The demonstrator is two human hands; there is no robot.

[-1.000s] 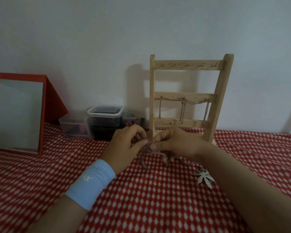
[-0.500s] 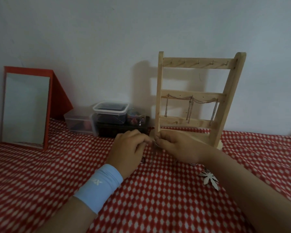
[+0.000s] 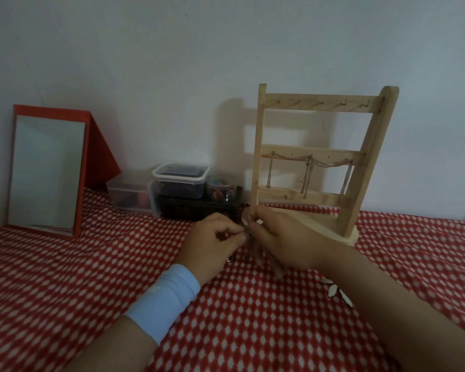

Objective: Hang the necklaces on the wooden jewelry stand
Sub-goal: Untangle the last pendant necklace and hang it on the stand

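A white wall backs a red-and-white checked cloth, with the wooden jewelry stand just behind both hands. The left hand and right hand each pinch the necklace in a narrow grip, its leaf pendant on the cloth by the right forearm. Free hooks lie up and beyond, nearer the right hand. A lidded tub left of the stand holds something dark.

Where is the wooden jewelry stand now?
Head view: the wooden jewelry stand is right of centre on the checked cloth, just behind the right hand.
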